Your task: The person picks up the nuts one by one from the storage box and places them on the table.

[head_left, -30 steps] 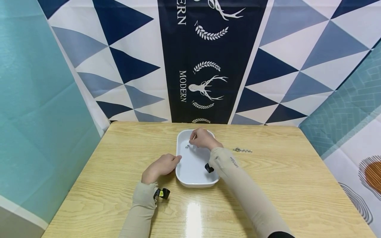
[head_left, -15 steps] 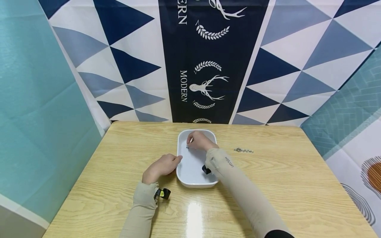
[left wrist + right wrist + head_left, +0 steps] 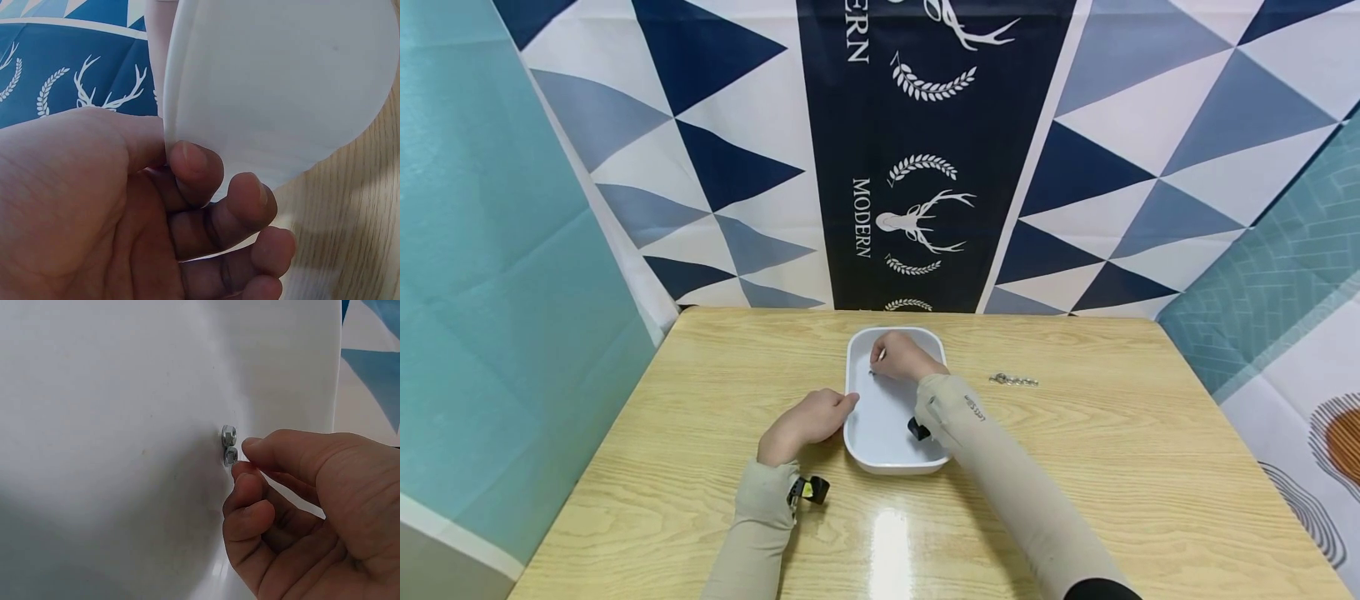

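Observation:
My left hand [image 3: 814, 417] grips the left rim of a white tray [image 3: 281, 75], thumb outside and fingertips under the edge in the left wrist view. Inside the tray, my right hand [image 3: 904, 356] reaches down near its far left part. Two small silver flanged nuts [image 3: 230, 435] sit against each other on the tray floor in the right wrist view. The right thumb and index finger [image 3: 247, 467] are bent close beside the lower nut, with a gap between their tips. Whether the index fingertip touches that nut is hard to see.
Several silver nuts [image 3: 1015, 381] lie in a row on the wooden table [image 3: 1120, 433], right of the tray. A patterned cloth [image 3: 730, 158] hangs behind the table. Each wrist carries a small black camera [image 3: 919, 429].
My right hand has shifted slightly left within the tray to the nuts, then almost stopped. One nut, visible before in the head view, is now mostly covered. My left hand stays on the rim.

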A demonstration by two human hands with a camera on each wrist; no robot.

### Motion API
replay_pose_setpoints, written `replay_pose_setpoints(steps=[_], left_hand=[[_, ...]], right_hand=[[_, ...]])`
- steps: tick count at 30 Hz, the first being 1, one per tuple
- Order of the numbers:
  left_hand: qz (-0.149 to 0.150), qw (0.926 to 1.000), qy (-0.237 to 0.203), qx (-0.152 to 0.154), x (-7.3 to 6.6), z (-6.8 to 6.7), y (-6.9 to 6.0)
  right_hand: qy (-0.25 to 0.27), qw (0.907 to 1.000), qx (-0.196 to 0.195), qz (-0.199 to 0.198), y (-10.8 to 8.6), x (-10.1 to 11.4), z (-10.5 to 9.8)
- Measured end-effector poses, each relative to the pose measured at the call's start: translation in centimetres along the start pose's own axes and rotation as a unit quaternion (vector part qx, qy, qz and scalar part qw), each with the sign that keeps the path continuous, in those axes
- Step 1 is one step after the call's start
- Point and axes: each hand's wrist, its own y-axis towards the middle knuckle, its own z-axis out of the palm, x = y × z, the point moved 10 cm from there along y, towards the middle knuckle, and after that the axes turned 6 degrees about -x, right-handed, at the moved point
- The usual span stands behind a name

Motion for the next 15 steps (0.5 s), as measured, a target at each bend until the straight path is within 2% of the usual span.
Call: replay_pose_setpoints(steps=[10,15], left_hand=[[-0.003,1.0,-0.003,0.001,0.15,0.11,0.08],[-0.002,1.0,-0.001,0.0,0.09,0.05,0.05]], right_hand=[[0.001,0.9997,0.011,0.02,-0.02,-0.36,0.43],[0.006,0.9997,0.014,0.017,-0.1,-0.24,0.5]])
